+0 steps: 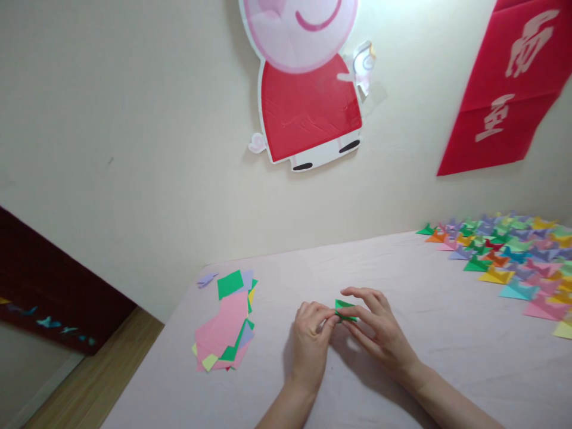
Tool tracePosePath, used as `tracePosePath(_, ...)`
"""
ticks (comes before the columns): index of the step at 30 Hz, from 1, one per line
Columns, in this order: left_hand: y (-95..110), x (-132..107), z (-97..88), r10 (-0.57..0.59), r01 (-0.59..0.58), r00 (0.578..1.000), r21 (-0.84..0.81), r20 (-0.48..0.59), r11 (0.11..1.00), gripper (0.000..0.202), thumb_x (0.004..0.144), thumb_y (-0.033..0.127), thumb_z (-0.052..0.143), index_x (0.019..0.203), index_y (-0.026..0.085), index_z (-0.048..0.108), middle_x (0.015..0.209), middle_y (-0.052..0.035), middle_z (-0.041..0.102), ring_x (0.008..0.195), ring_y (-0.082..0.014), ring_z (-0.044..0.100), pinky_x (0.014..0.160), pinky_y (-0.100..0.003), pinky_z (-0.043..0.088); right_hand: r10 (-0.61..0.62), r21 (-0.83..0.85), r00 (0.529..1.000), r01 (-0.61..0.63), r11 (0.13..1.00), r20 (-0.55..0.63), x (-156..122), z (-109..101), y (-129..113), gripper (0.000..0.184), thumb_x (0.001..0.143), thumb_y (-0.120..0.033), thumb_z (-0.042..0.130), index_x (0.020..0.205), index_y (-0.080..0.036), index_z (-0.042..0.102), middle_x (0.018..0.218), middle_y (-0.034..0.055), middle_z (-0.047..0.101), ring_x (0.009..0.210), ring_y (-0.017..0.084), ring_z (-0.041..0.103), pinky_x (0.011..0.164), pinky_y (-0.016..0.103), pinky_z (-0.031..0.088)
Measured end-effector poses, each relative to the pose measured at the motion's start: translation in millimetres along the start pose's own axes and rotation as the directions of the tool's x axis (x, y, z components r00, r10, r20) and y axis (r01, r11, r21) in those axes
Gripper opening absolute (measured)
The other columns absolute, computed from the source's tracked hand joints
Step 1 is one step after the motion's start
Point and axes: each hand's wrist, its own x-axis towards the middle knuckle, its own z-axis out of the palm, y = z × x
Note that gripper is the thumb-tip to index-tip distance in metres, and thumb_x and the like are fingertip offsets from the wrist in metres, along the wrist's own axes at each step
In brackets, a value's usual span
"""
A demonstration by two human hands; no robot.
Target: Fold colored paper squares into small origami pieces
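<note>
Between my two hands is a small folded piece of green paper (343, 305), held just above the table. My left hand (310, 336) pinches its left corner between thumb and forefinger, the other fingers curled in. On the other side, my right hand (384, 330) has its thumb and a finger at the paper's right and lower edge, with the forefinger raised above it. Part of the paper is hidden behind the fingers.
A loose pile of coloured paper sheets (223, 328) lies on the left of the table (286, 274). Near it sits a small purple folded paper (207, 280). Rows of folded paper figures (509, 256) cover the right side. A wall (156, 119) with a pig cutout (310, 107) stands behind.
</note>
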Motion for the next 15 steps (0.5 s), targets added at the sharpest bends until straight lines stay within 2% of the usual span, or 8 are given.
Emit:
tracePosePath(4,-0.1,-0.9,1.7,-0.021,0.021,1.0,-0.013,0.009,1.0,0.017,0.094,0.032,0.061,0.09,0.025,0.076,0.082,-0.0025,0.068,0.084,-0.0215,0.057,0.076,-0.032,0.042,0.123,0.14,0.992,-0.128,0.982,0.04,0.2,1.1,3.6,0.01,0.089,-0.026,0.059,0.091,-0.027,0.069,0.12,0.0079,0.064,0.113,0.028,0.054,0.094,0.044,0.046)
tracePosePath(7,0.1,-2.0,2.3,-0.039,0.039,0.999,-0.007,0.023,0.999,0.015,0.093,0.032,0.062,0.091,0.026,0.076,0.083,-0.002,0.068,0.085,-0.0215,0.057,0.076,-0.032,0.042,0.16,0.203,0.985,-0.17,0.964,0.066,1.0,1.4,4.2,0.009,0.089,-0.028,0.06,0.093,-0.027,0.069,0.126,0.0089,0.062,0.117,0.028,0.053,0.097,0.046,0.045)
tracePosePath(11,-0.1,-2.8,3.8,-0.044,0.044,0.998,-0.015,0.035,0.999,0.012,0.092,0.028,0.063,0.092,0.027,0.075,0.083,-0.0015,0.068,0.085,-0.0213,0.057,0.076,-0.032,0.041,0.209,0.274,0.974,-0.225,0.935,0.088,2.7,1.0,3.0,0.012,0.09,-0.03,0.059,0.085,-0.026,0.069,0.12,0.0089,0.066,0.115,0.028,0.055,0.098,0.047,0.044)
tracePosePath(13,0.2,-2.4,5.0,-0.049,0.05,0.998,-0.041,0.035,0.998,0.01,0.091,0.026,0.065,0.09,0.026,0.074,0.082,-0.0011,0.068,0.084,-0.021,0.057,0.078,-0.032,0.041,0.268,0.339,0.957,-0.289,0.895,0.11,3.8,1.0,1.9,0.015,0.089,-0.034,0.06,0.081,-0.025,0.068,0.117,0.0096,0.068,0.115,0.028,0.056,0.098,0.047,0.044)
tracePosePath(15,0.5,-1.8,6.2,-0.073,0.076,0.997,-0.068,0.037,0.995,0.009,0.09,0.024,0.065,0.085,0.024,0.072,0.081,-0.0007,0.067,0.083,-0.0204,0.057,0.079,-0.032,0.041,0.343,0.432,0.925,-0.381,0.818,0.165,4.6,1.5,0.7,0.02,0.088,-0.039,0.061,0.077,-0.023,0.065,0.109,0.0097,0.07,0.106,0.027,0.06,0.092,0.042,0.048)
